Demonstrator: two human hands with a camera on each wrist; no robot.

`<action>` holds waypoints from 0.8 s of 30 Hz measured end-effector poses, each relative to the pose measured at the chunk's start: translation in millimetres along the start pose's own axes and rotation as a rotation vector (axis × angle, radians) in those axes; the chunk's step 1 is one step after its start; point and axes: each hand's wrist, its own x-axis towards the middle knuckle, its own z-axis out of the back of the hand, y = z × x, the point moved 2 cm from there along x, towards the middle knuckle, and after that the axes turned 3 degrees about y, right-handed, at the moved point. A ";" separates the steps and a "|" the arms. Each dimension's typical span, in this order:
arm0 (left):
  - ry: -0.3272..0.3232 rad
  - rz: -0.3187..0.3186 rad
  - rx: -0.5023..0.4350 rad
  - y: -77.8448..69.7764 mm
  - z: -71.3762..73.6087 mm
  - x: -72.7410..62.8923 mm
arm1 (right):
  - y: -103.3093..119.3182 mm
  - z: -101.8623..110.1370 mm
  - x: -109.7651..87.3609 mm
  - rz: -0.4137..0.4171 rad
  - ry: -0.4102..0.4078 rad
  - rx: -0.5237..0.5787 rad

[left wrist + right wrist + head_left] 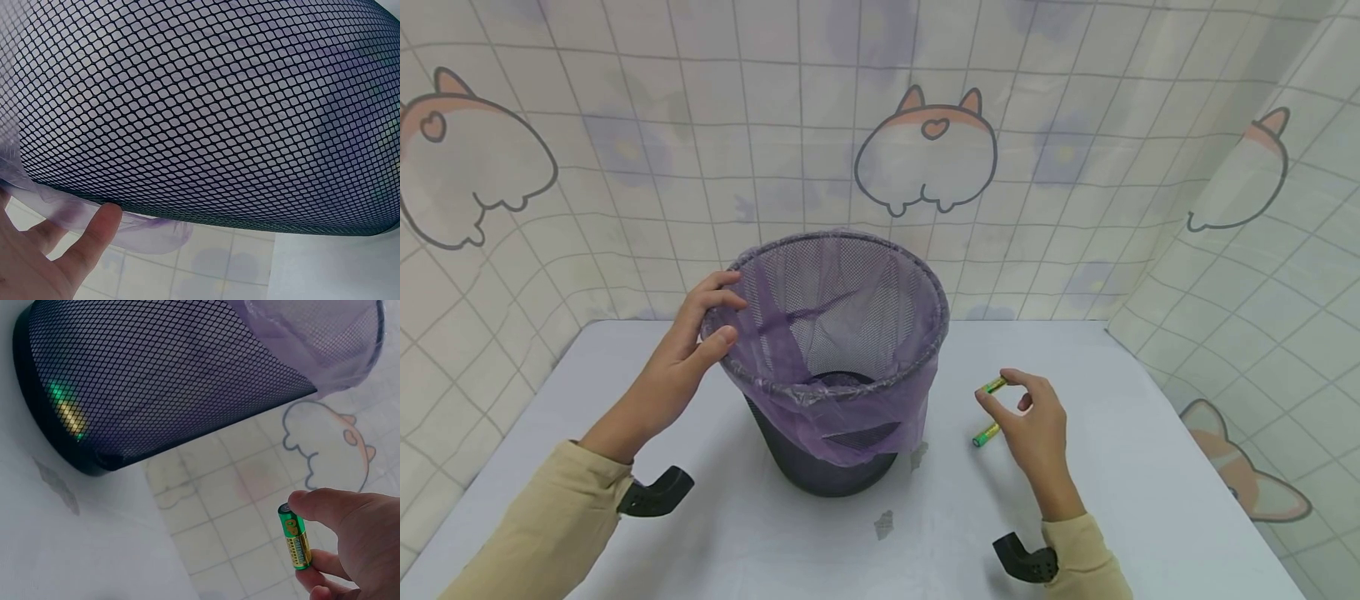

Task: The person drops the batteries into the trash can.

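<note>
A black mesh wastebasket (797, 462) stands upright, its rim covered by a purple plastic bag (880, 417) folded over the outside. My left hand (681, 354) rests at the left of the rim, fingers spread; in the left wrist view its thumb (100, 231) touches the edge. To the right of the basket, my right hand (1033, 417) pinches a green and gold battery (294, 537) by its ends between thumb and finger, above the table. Another green battery (987, 435) shows below that hand. A blurred green-gold shape (67, 409) shows through the mesh near the basket's bottom.
The white table (1150, 483) runs up to a hanging checked curtain (1060, 250) with cartoon corgis, behind and at both sides. Two grey patches (884, 524) mark the table near the basket. Each wrist carries a black mount (655, 493).
</note>
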 end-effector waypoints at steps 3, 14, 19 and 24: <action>0.000 0.001 -0.001 -0.4 0.1 0.0 | 3.2 1.8 -0.8 0.016 -0.014 0.010; 0.000 -0.004 -0.009 -0.4 0.0 0.0 | 16.7 10.3 -1.2 0.052 -0.044 0.046; 0.000 -0.003 -0.014 -1.3 -0.1 -0.1 | 25.2 15.4 -2.7 0.094 -0.063 0.062; 0.000 -0.004 -0.013 -1.4 -0.1 -0.1 | 31.8 19.5 -3.8 0.118 -0.068 0.087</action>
